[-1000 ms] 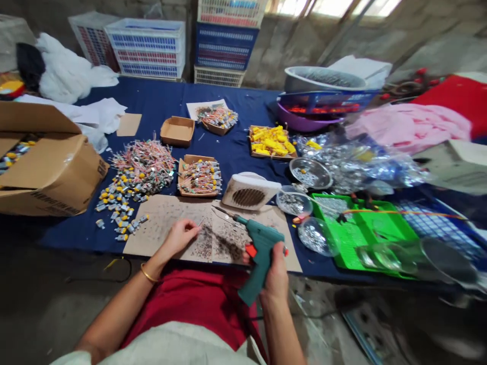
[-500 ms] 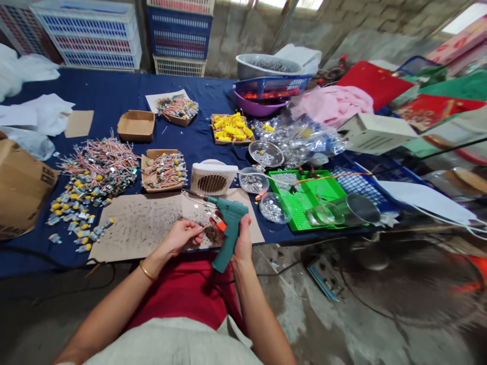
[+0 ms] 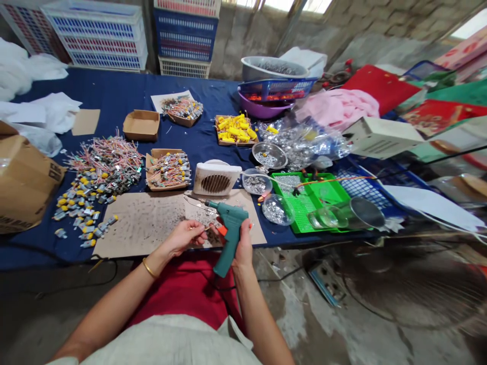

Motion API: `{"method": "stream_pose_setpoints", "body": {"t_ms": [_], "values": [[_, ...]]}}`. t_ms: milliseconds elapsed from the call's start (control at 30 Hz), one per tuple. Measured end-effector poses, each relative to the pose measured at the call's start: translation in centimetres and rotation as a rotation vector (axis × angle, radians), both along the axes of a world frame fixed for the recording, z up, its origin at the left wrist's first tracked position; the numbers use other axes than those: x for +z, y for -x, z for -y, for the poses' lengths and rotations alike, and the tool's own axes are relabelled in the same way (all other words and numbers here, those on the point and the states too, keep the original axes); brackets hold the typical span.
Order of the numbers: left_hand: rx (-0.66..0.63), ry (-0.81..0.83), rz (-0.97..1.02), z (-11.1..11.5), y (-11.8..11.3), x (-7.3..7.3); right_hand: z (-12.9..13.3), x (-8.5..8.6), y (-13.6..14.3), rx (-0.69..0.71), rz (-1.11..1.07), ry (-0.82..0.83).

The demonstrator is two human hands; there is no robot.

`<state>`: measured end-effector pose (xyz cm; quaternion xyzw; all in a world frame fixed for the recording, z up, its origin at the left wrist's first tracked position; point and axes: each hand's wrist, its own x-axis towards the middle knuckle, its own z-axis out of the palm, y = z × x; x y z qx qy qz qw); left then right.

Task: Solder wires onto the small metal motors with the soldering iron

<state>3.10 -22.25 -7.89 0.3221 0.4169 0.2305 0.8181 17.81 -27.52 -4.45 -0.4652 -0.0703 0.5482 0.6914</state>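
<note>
My right hand [image 3: 244,246] is wrapped round the teal soldering gun [image 3: 228,248] with an orange trigger, its metal tip pointing up and left. The fingers of my left hand [image 3: 185,237] pinch a thin wire [image 3: 207,228] just left of the gun; its far end is hard to make out. Both hands are over the front edge of a stained cardboard sheet [image 3: 140,223]. Behind the gun's tip stands a white slatted fan unit [image 3: 216,178]. To the left lie a cardboard tray [image 3: 167,187] of wired small motors and a loose heap of motors [image 3: 85,203].
Clear dishes [image 3: 277,209] of small metal parts and a green basket [image 3: 304,223] stand to the right. Farther back are a tray of yellow parts [image 3: 236,129] and stacked basins [image 3: 266,107]. A large floor fan [image 3: 411,284] stands at lower right; a cable hangs below the gun.
The whole view has shifted slightly, so the table things sit a little farther right. Both hands keep nearly the same pose, still holding the soldering gun and the wire.
</note>
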Motion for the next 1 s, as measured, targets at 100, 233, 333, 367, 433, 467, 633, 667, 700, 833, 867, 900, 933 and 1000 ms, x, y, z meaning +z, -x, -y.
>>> {"method": "stream_pose_setpoints", "body": {"t_ms": [100, 233, 333, 367, 433, 467, 633, 667, 700, 833, 867, 900, 933, 1000], "values": [[-0.011, 0.010, -0.006, 0.1, -0.2, 0.0, 0.2, 0.1, 0.2, 0.018, 0.006, 0.003], [0.012, 0.037, -0.036, 0.3, -0.5, 0.3, 0.5, 0.2, 0.4, 0.021, 0.046, 0.024], [-0.001, 0.047, -0.062, 0.3, -0.8, 0.5, 0.7, 0.1, 0.6, 0.040, 0.039, 0.033], [-0.011, 0.040, -0.055, 0.4, -0.8, 0.5, 0.7, 0.0, 0.7, 0.061, 0.024, 0.029], [-0.015, 0.013, -0.028, 0.5, -0.9, 0.4, 0.8, -0.1, 0.9, 0.105, 0.001, 0.005], [-0.009, -0.005, -0.018, 0.6, -0.9, 0.2, 0.8, -0.2, 1.0, 0.125, -0.008, -0.009], [-0.084, -0.193, -0.072, 1.2, -0.7, -0.5, 0.9, -0.4, 1.3, 0.088, -0.046, -0.043], [-0.121, -0.279, -0.111, 1.3, -0.6, -0.5, 0.9, -0.3, 1.2, 0.064, -0.055, -0.053], [-0.150, -0.380, -0.165, 1.4, -0.5, -0.4, 1.0, -0.3, 1.2, 0.045, -0.066, -0.062], [-0.132, -0.756, -0.370, 2.0, -0.3, 0.1, 1.5, -0.1, 1.1, -0.012, -0.132, -0.058], [-0.094, -0.794, -0.389, 2.0, -0.3, 0.1, 1.6, -0.1, 1.2, -0.020, -0.149, -0.059], [-0.056, -0.785, -0.393, 2.0, -0.4, -0.1, 1.7, -0.1, 1.2, -0.018, -0.158, -0.061], [-0.024, -0.727, -0.391, 2.0, -0.5, -0.3, 1.9, 0.0, 1.2, -0.007, -0.156, -0.062], [0.001, -0.527, -0.379, 1.8, -0.8, -1.0, 2.5, 0.1, 0.9, 0.001, -0.106, -0.054]]}}
